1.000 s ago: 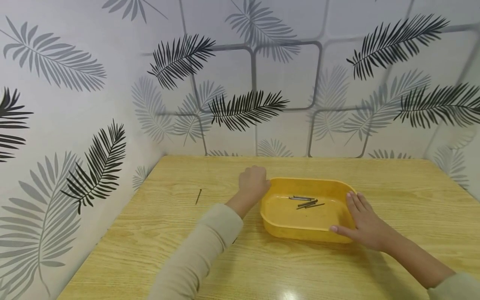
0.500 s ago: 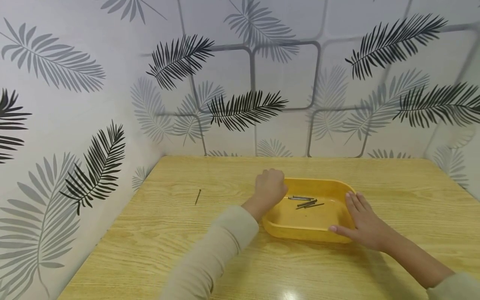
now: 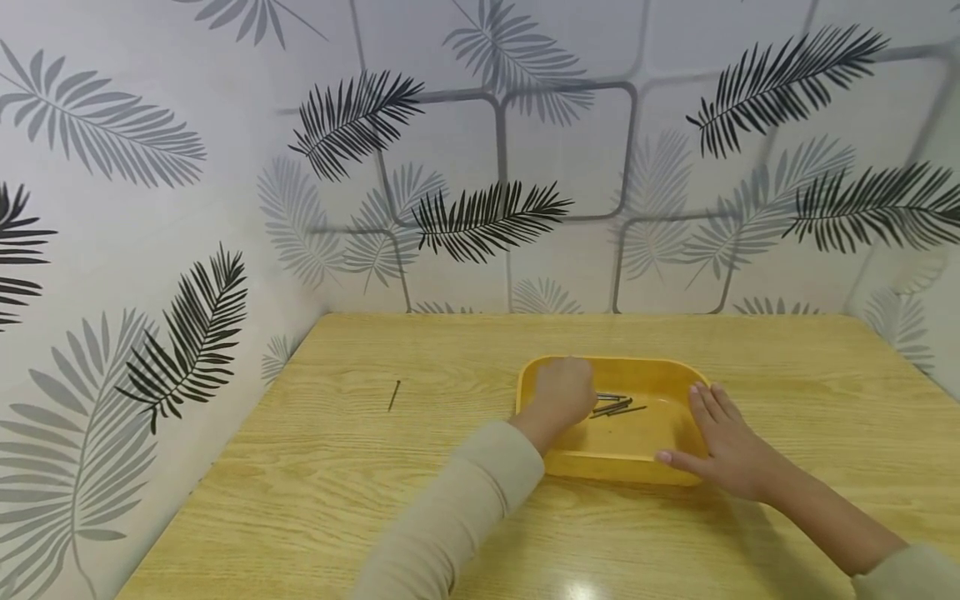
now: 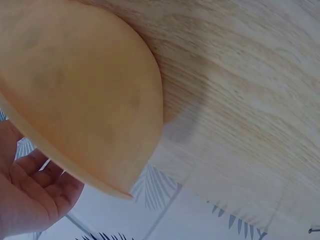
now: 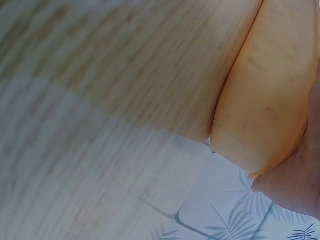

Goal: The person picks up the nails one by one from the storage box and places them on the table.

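Note:
A yellow plastic tray stands on the table with several nails lying loose on its floor. Over its left half is my left hand, back upward. Curled fingers show past the rim in the left wrist view; whether they hold anything is hidden. My right hand rests on the tray's right end, its fingers straight along the rim and the thumb spread over the front edge. The right wrist view shows that hand against the tray's outer wall. One nail lies on the table, left of the tray.
The wood-grain table reaches back to a wall with a leaf pattern. Another patterned wall runs along the left side. A beige sleeve covers the left forearm and hides some of the tabletop beneath it.
My left hand has moved right, from beside the tray's left rim to over its inside. The right hand and tray have stayed put. A nail tip by the left sleeve is now covered.

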A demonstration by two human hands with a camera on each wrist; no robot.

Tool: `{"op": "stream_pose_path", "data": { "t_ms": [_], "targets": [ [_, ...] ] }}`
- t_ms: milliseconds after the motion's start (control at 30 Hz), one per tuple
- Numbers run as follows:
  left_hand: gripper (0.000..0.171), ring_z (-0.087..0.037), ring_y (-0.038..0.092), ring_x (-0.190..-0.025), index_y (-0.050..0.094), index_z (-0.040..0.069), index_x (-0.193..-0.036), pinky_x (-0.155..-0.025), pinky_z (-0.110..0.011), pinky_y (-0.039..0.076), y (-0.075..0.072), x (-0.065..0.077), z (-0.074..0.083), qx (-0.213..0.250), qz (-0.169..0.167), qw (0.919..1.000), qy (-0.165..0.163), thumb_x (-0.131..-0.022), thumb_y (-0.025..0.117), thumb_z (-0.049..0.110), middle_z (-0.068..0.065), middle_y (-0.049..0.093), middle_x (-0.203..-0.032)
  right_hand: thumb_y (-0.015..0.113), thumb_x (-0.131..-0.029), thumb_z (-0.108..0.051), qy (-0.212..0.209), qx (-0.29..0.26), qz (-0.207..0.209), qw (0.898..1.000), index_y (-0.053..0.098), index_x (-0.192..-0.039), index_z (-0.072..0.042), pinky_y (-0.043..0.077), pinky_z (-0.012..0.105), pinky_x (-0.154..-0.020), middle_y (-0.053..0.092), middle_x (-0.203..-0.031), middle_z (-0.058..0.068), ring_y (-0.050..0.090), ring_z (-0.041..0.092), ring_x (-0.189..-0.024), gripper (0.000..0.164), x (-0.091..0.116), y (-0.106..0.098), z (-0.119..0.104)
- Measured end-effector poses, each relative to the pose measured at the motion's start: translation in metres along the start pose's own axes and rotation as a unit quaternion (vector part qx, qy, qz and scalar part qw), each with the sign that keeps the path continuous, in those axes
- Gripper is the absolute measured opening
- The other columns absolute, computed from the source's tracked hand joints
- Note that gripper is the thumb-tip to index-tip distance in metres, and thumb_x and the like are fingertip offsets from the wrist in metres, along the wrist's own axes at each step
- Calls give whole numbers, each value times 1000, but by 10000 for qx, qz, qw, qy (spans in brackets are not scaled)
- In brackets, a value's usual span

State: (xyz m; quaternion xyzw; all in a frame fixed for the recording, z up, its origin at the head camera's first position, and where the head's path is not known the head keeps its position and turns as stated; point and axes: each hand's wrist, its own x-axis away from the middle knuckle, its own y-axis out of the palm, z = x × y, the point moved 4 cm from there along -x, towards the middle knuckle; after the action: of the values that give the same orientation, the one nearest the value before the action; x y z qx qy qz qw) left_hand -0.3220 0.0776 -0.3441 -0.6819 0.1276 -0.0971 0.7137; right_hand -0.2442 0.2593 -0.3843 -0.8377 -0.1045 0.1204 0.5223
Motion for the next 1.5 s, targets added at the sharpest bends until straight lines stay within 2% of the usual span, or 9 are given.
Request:
{"op": "stream_pose_path", "data": {
  "t_ms": [133,400,500,733,933,1267,1500],
  "targets": [
    [25,-8,47,-59,53,17,-67,-47,-25,41,5,-1,9,-135,-260,9996,-34,-91,55,22,6,57,-71,57,-85,-51,32,18,18,10000,5,-141,15,8,67,-105,0,-148,37,-8,50,-137,101,2,-2,0],
    [18,-9,41,-56,56,16,-74,-46,-23,36,18,-2,20,-171,-629,9978,129,-92,54,14,5,50,-66,58,-85,-50,16,-73,24,10000,6,-141,16,7,67,-105,1,-147,37,-9,49,-137,101,2,-1,0],
    [17,-8,40,-55,59,17,-78,-45,-22,34,23,-3,24,-305,-718,9968,190,-93,53,15,6,53,-69,58,-85,-50,-2,-63,46,10000,7,-141,16,8,67,-105,2,-147,37,-7,50,-137,101,2,-1,0],
    [9,-5,51,-68,65,22,-92,-55,-22,45,34,-5,32,-870,-768,9926,365,-92,57,16,11,65,-92,59,-84,-50,19,-18,59,10000,9,-141,16,9,67,-104,3,-147,37,-6,50,-137,101,2,-1,0],
    [14,-4,59,-79,66,28,-100,-65,-21,49,37,-2,40,-1403,-790,9858,474,-92,57,20,14,66,-99,59,-84,-50,-9,38,78,10000,10,-141,16,11,67,-104,5,-147,37,-6,50,-138,100,1,-2,0],
    [23,-5,62,-88,63,32,-111,-70,-21,50,40,-3,42,-1490,-873,9840,447,-92,56,20,15,64,-107,59,-84,-50,21,93,56,9999,10,-141,16,12,68,-104,7,-147,37,-4,50,-137,100,0,-1,1],
    [25,-3,62,-90,62,33,-112,-73,-20,51,41,-3,44,-1742,-777,9793,674,-90,59,21,17,64,-109,59,-84,-50,34,62,58,10000,10,-141,16,12,68,-103,7,-147,37,-3,50,-137,100,0,-1,1]
  ]
}}
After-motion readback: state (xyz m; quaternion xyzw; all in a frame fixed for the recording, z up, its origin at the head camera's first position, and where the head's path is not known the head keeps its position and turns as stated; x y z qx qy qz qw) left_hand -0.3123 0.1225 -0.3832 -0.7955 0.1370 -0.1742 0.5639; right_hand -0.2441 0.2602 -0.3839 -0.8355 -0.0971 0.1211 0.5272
